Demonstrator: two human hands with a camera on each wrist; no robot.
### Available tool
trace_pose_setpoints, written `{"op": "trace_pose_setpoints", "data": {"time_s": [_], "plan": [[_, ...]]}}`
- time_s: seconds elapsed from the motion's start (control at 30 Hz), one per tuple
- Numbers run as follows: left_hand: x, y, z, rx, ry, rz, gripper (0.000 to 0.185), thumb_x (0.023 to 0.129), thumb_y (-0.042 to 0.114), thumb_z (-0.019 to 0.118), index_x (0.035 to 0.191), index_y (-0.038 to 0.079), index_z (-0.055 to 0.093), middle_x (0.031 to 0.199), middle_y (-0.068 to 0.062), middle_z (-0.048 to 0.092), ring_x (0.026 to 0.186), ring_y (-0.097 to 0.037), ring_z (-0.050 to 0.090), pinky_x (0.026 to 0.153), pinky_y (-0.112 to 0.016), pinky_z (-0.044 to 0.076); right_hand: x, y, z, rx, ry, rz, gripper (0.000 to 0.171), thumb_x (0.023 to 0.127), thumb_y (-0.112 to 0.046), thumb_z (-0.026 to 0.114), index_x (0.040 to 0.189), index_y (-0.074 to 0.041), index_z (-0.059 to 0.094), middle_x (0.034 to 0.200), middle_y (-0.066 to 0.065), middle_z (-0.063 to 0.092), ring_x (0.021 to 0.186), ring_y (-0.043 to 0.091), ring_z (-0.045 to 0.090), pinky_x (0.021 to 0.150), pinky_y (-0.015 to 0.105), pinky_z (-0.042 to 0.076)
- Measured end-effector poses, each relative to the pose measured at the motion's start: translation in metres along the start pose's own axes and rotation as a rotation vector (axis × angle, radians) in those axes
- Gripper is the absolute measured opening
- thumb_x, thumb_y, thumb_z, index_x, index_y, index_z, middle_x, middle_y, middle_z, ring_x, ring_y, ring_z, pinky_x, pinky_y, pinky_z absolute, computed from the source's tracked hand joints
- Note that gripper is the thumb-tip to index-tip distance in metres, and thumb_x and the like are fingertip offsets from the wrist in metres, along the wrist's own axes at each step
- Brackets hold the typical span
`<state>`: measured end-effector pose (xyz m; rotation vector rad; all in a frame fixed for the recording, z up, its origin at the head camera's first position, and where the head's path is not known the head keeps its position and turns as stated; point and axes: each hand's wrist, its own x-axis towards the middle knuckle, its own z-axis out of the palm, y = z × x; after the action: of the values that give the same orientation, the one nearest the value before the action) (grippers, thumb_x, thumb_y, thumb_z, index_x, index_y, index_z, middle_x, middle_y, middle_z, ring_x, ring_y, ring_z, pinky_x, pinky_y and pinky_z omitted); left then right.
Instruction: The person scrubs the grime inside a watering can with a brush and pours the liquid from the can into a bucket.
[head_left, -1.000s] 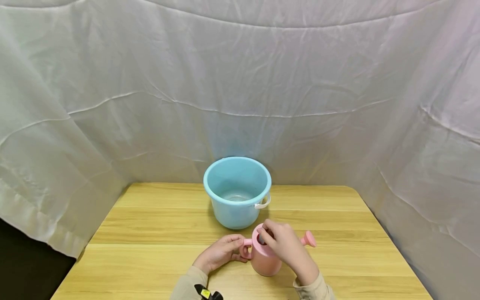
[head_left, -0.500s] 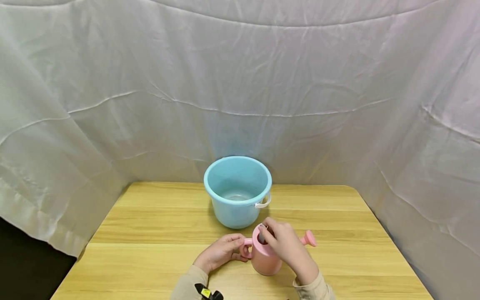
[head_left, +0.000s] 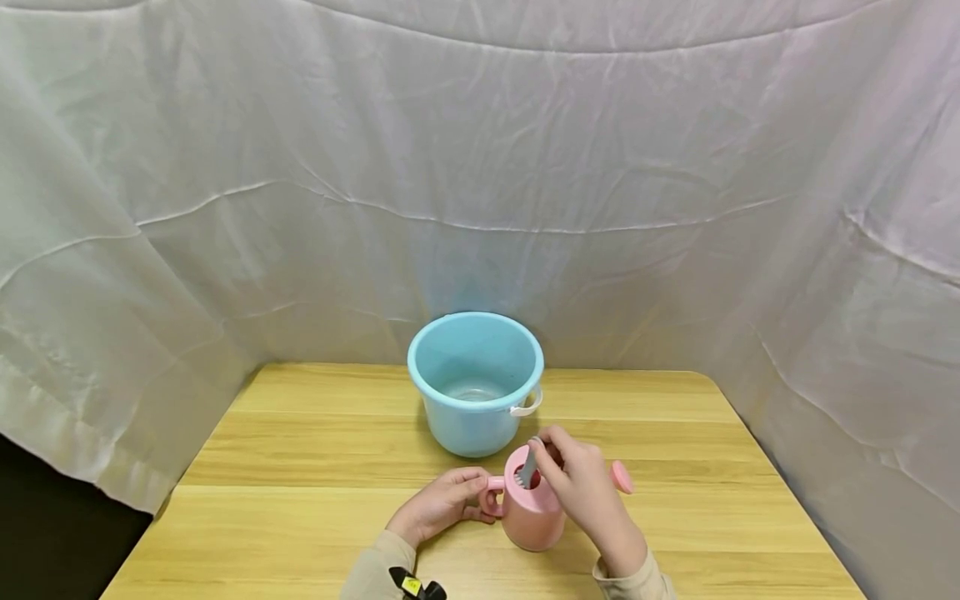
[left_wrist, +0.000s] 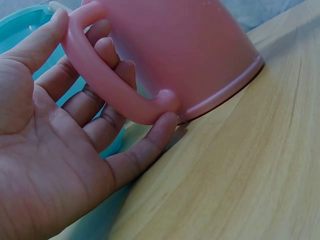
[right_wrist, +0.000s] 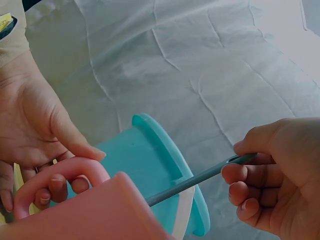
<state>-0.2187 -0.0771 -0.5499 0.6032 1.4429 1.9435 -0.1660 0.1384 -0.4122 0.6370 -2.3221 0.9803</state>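
A pink watering can (head_left: pixel 532 525) stands upright on the table, its round rose (head_left: pixel 622 477) pointing right. My left hand (head_left: pixel 442 500) holds the can's loop handle (left_wrist: pixel 102 70), with fingers passing through the loop and the thumb on its top. Above the can's opening, my right hand (head_left: pixel 585 483) pinches the upper end of a slim grey brush (head_left: pixel 531 467) between thumb and fingers. The brush slants down into the opening, where pale bristles show near its lower end. In the right wrist view, the can's wall hides the lower part of the brush (right_wrist: pixel 192 184).
Right behind the can stands a light blue bucket (head_left: pixel 476 429) with a white handle (head_left: pixel 527 404) hanging at its right side. The wooden table (head_left: pixel 300 467) extends to both sides. Pale cloth (head_left: pixel 480 150) hangs around the back and sides.
My right hand has shifted slightly up and to the right, drawing the brush higher. More of its handle and the bristles now show at the opening. My left hand and the can stay put.
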Motion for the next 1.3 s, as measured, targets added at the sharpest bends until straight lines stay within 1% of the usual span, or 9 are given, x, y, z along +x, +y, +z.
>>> {"op": "trace_pose_setpoints", "data": {"time_s": [0.13,0.37,0.5,0.63,0.77,0.83,0.97,1.07,1.3], "plan": [[0.000,0.000,0.000,-0.001,-0.001,-0.002,0.023,0.104,0.028,0.044,0.093,0.019,0.062,0.087,0.006,0.065,0.098,-0.015,0.066,0.090,-0.037,0.054,0.001,0.000,0.001,-0.009,0.019,-0.016,0.012,0.087,-0.003,0.069,0.084,-0.012,0.061,0.061,-0.012,0.051,0.056,-0.008,0.038,0.048,0.010,0.036],[0.000,0.001,0.000,-0.006,-0.007,-0.003,0.024,0.104,0.029,0.044,0.092,0.018,0.062,0.090,0.005,0.065,0.099,-0.014,0.065,0.090,-0.037,0.053,0.001,0.000,0.002,-0.030,0.004,-0.002,0.014,0.085,-0.004,0.071,0.083,-0.013,0.060,0.059,-0.014,0.049,0.055,-0.008,0.037,0.047,0.012,0.035],[-0.001,0.001,0.000,-0.012,-0.007,-0.005,0.024,0.104,0.030,0.044,0.092,0.018,0.062,0.090,0.005,0.066,0.098,-0.014,0.065,0.090,-0.036,0.053,0.001,0.002,0.005,-0.039,-0.041,0.014,0.014,0.085,-0.006,0.071,0.081,-0.014,0.060,0.058,-0.015,0.045,0.054,-0.008,0.035,0.046,0.012,0.035],[0.000,0.001,-0.001,-0.014,-0.010,-0.008,0.023,0.104,0.030,0.045,0.094,0.019,0.062,0.090,0.005,0.066,0.098,-0.014,0.065,0.090,-0.036,0.053,0.000,0.005,0.009,-0.035,-0.127,0.046,0.012,0.085,-0.006,0.070,0.081,-0.013,0.060,0.056,-0.014,0.043,0.051,-0.008,0.034,0.044,0.013,0.034],[0.000,0.001,-0.001,-0.015,-0.014,-0.008,0.022,0.104,0.029,0.045,0.095,0.019,0.062,0.088,0.006,0.066,0.099,-0.014,0.065,0.090,-0.036,0.053,0.000,0.008,0.011,-0.017,-0.223,0.099,0.007,0.087,-0.008,0.069,0.087,-0.010,0.062,0.054,-0.012,0.044,0.048,-0.008,0.034,0.042,0.014,0.034],[0.000,0.001,-0.001,-0.016,-0.015,-0.007,0.022,0.104,0.028,0.044,0.095,0.019,0.062,0.088,0.005,0.066,0.099,-0.015,0.065,0.090,-0.036,0.053,0.000,0.009,0.012,-0.011,-0.250,0.118,0.007,0.088,-0.008,0.068,0.092,-0.010,0.063,0.052,-0.011,0.043,0.047,-0.008,0.033,0.042,0.015,0.033],[0.000,0.001,0.000,-0.016,-0.018,-0.003,0.022,0.104,0.028,0.044,0.095,0.018,0.062,0.089,0.005,0.066,0.099,-0.015,0.065,0.090,-0.037,0.053,0.000,0.009,0.012,-0.008,-0.263,0.135,0.008,0.088,-0.009,0.068,0.095,-0.009,0.063,0.052,-0.010,0.042,0.046,-0.007,0.033,0.041,0.015,0.033],[0.000,0.000,0.000,-0.013,-0.018,-0.002,0.022,0.104,0.028,0.044,0.095,0.019,0.062,0.089,0.005,0.066,0.099,-0.014,0.064,0.090,-0.037,0.053,0.000,0.009,0.013,0.008,-0.269,0.136,0.007,0.088,-0.011,0.068,0.093,-0.009,0.064,0.053,-0.011,0.044,0.047,-0.007,0.034,0.042,0.016,0.034],[0.000,0.000,0.000,-0.009,-0.016,0.005,0.023,0.104,0.026,0.042,0.095,0.019,0.062,0.088,0.007,0.065,0.098,-0.013,0.064,0.091,-0.037,0.053,0.001,0.011,0.014,0.037,-0.298,0.070,0.014,0.084,-0.007,0.071,0.094,-0.008,0.062,0.058,-0.010,0.048,0.052,-0.007,0.036,0.047,0.015,0.037]]}}
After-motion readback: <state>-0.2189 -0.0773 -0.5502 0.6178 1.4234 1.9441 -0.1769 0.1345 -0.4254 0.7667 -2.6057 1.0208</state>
